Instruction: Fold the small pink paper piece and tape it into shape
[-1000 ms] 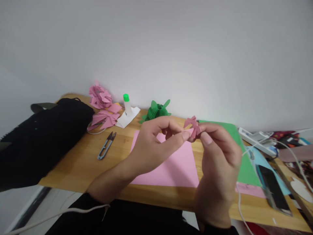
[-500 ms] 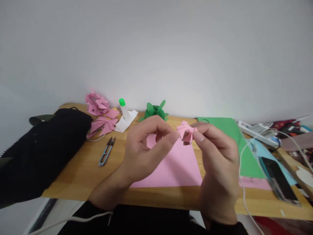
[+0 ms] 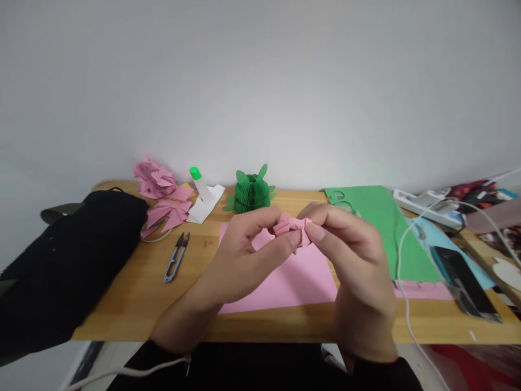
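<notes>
A small folded pink paper piece (image 3: 300, 226) is pinched between both hands, above the table's middle. My left hand (image 3: 248, 260) grips its left side, with the thumb in front and the index finger curled behind. On its right side, the thumb and index finger of my right hand (image 3: 354, 255) are closed on it. Fingertips hide part of the folds. Below the hands lies a flat pink paper sheet (image 3: 297, 282). Just behind them sits a green pleated paper ball (image 3: 251, 194) with leaf-shaped pieces.
Left are thread snips (image 3: 176, 257), a glue stick (image 3: 200, 184) on white paper, folded pink papers (image 3: 157, 179) and a black bag (image 3: 81, 260). Right are green sheets (image 3: 378, 233), a phone (image 3: 466, 282), a power strip (image 3: 427, 206) and a white cable (image 3: 401, 260).
The pink paper piece has moved slightly left and down. My left thumb and finger, beside it before, now grip it too. The camera view has shifted a little.
</notes>
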The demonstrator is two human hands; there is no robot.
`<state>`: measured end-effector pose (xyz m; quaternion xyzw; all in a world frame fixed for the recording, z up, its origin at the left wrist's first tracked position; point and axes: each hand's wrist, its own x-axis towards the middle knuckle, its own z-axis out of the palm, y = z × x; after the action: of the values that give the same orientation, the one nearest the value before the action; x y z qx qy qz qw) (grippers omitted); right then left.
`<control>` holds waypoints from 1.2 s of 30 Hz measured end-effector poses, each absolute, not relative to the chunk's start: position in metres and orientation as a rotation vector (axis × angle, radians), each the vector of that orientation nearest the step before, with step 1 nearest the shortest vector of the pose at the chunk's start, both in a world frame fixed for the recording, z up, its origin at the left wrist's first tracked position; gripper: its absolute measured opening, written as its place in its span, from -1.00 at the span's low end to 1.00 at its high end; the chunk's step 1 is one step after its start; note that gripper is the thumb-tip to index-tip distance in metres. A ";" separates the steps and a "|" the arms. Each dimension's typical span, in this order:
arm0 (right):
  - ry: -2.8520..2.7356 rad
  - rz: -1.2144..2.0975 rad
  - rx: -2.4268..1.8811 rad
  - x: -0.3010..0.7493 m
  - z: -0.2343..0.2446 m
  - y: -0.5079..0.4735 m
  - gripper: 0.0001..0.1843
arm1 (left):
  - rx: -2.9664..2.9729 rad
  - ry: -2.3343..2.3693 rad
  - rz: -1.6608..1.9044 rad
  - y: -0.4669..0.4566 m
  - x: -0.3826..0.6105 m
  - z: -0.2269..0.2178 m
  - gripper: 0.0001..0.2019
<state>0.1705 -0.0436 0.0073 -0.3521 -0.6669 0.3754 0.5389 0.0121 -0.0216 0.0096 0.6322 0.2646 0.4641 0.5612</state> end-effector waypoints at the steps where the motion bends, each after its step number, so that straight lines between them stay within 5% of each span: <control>1: -1.597 0.883 -0.840 0.171 0.007 -0.044 -0.77 | 1.499 0.627 1.094 -0.021 0.012 0.010 -0.79; 7: -1.546 0.545 -0.871 0.168 0.006 -0.045 -0.92 | 1.563 0.636 1.170 -0.019 0.011 0.008 -0.76; 10: -1.639 0.231 -0.841 0.167 0.007 -0.046 -0.71 | 1.563 0.653 1.231 -0.019 0.011 0.007 -0.74; 14: -1.757 0.031 -0.892 0.168 0.008 -0.046 -0.72 | 1.547 0.691 1.252 -0.019 0.012 0.006 -0.74; 27: -1.654 0.036 -0.885 0.167 0.009 -0.045 -0.83 | 1.669 0.722 1.278 -0.021 0.013 0.006 -0.76; 36: -1.635 0.197 -1.051 0.165 0.004 -0.048 -0.78 | 2.553 1.101 1.730 -0.014 0.024 -0.007 -0.83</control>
<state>0.1651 -0.0475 0.0040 -0.4457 -0.6935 0.0837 0.5599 0.0239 -0.0141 -0.0067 0.7779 0.3354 0.5272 -0.0664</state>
